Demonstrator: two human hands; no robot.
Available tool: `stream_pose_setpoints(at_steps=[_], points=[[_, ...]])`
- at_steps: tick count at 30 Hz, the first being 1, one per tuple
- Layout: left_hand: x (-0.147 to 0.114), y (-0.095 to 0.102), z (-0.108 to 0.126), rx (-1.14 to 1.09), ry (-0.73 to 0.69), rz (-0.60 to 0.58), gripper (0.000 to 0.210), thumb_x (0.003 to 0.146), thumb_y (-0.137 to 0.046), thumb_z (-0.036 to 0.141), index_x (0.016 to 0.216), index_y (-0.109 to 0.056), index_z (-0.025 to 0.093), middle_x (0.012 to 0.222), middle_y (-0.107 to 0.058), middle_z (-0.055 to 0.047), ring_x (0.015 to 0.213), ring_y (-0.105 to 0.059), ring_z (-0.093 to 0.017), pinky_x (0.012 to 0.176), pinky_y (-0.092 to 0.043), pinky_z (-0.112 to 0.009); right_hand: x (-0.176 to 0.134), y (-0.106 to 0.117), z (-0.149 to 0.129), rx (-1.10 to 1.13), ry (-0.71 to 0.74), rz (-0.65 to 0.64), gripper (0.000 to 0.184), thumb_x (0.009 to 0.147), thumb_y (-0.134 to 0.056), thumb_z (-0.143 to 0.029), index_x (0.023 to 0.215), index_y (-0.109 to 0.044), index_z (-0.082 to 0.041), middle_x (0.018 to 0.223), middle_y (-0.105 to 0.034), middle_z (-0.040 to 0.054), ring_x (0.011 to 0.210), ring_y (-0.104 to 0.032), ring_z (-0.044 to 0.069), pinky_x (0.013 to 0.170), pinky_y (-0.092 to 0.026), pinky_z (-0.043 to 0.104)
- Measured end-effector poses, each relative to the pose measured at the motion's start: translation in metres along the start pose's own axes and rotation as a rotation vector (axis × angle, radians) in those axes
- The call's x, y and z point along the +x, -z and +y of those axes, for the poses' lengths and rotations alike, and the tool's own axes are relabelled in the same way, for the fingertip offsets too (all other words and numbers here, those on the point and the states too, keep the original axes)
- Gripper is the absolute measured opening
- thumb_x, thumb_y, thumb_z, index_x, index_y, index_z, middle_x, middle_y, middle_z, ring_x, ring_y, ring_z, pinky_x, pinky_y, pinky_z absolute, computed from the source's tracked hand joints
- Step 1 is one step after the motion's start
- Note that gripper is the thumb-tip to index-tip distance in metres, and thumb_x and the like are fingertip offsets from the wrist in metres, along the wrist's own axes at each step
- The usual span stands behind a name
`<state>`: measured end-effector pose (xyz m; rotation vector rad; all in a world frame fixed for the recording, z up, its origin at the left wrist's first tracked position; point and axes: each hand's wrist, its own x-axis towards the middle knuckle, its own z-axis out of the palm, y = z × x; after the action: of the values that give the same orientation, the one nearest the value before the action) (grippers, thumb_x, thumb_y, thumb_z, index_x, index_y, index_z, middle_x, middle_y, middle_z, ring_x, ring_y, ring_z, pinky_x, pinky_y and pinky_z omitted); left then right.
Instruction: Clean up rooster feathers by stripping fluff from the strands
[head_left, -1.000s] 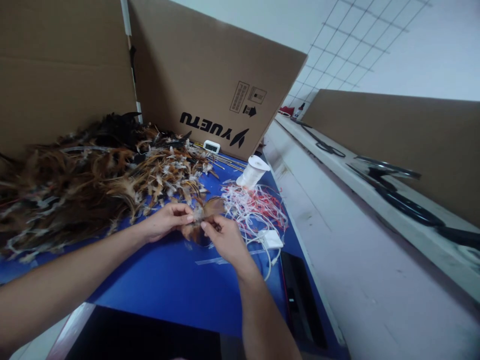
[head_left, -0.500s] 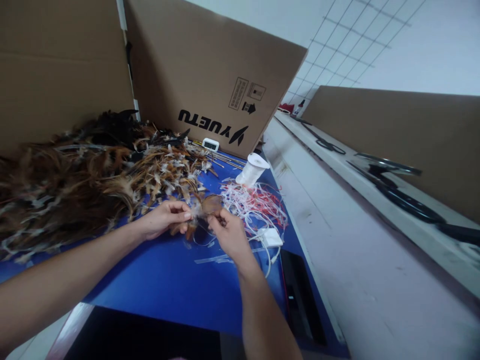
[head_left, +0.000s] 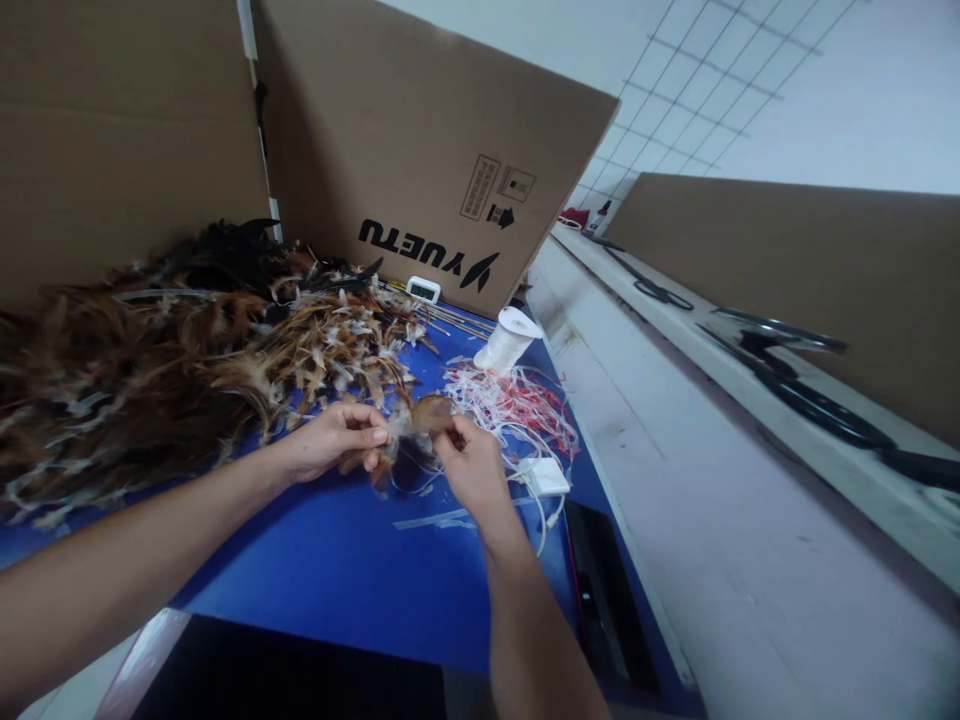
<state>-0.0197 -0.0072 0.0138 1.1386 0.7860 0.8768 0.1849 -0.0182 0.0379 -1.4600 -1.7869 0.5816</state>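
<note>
- Left hand (head_left: pixel 337 445): thumb and forefinger pinched on feather bunch (head_left: pixel 399 428).
- Right hand (head_left: pixel 475 468): fingertips drawn together beside its brown end; what they grip, unclear from here.
- Bunch between both hands, above blue table (head_left: pixel 337 570).

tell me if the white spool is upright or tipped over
Upright: the white spool stands on end, its round flange facing up, by the red and white strands.

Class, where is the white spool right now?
In the head view, the white spool is just right of centre, beyond the red-and-white strands and near the lettered cardboard.
</note>
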Motion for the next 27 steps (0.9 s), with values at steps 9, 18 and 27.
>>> stream_pose_setpoints(at_steps=[9, 18, 27], points=[[-0.004, -0.002, 0.005, -0.013, -0.001, -0.035, 0.025, 0.073, -0.072, 0.037, 0.071, -0.062, 0.014, 0.049, -0.063, 0.0, 0.032, -0.044, -0.004, 0.032, -0.025, -0.015, 0.003, 0.004, 0.004, 0.007, -0.011, 0.038, 0.017, 0.078, -0.051, -0.027, 0.062, -0.055, -0.02, 0.054, -0.053, -0.0041, 0.051, -0.045, 0.012, 0.054, -0.032, 0.024], [-0.004, -0.003, 0.007, 0.012, -0.005, -0.05, 0.026, 0.071, -0.073, 0.038, 0.069, -0.062, 0.015, 0.045, -0.061, 0.001, 0.029, -0.04, -0.004, 0.03, -0.018, -0.016, 0.004, 0.011, 0.004, 0.048, -0.036, 0.069, 0.015, 0.074, -0.052, -0.025, 0.06, -0.055, -0.02, 0.051, -0.051, -0.0044, 0.05, -0.046, 0.012, 0.053, -0.034, 0.024], [0.0, -0.002, 0.005, 0.024, 0.013, 0.077, 0.026, 0.074, -0.071, 0.036, 0.069, -0.059, 0.014, 0.05, -0.063, -0.001, 0.037, -0.048, -0.006, 0.035, -0.024, -0.015, 0.006, 0.014, 0.005, 0.2, -0.098, 0.039, 0.013, 0.072, -0.053, -0.026, 0.062, -0.058, -0.019, 0.049, -0.052, -0.0041, 0.047, -0.047, 0.011, 0.05, -0.036, 0.023]])
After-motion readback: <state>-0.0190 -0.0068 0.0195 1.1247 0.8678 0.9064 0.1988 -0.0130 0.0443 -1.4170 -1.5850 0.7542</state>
